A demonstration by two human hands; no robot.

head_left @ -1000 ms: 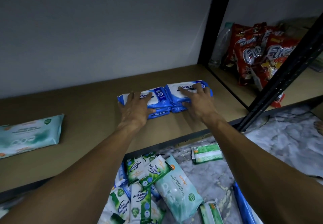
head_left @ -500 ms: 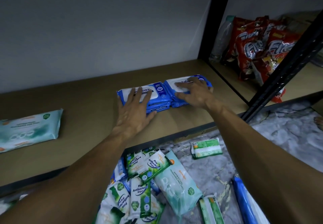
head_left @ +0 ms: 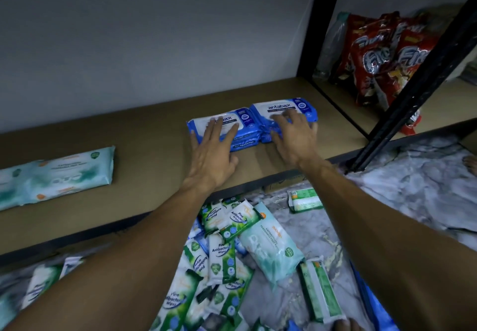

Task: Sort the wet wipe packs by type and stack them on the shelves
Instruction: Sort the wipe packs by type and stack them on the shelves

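Two short stacks of blue antabax wipe packs sit side by side on the brown shelf (head_left: 144, 145): the left stack (head_left: 245, 124) and the right stack (head_left: 284, 107). My left hand (head_left: 214, 152) lies flat with spread fingers on the left stack's front edge. My right hand (head_left: 291, 134) rests with fingers apart on the front of the right stack. A pale teal wipe pack (head_left: 59, 176) lies at the shelf's left. On the floor below is a heap of green pine antibacterial packs (head_left: 222, 253) and a teal pack (head_left: 271, 245).
A black upright post (head_left: 320, 21) divides the shelf from a bay holding red snack bags (head_left: 382, 57). A slanted black frame bar (head_left: 413, 93) crosses at right. Small green packs (head_left: 304, 199) lie on the marbled floor, and a blue item (head_left: 371, 302) is at lower right.
Both hands have slid back toward the shelf's front edge, uncovering more of the blue packs' tops. The two stacks stay put.
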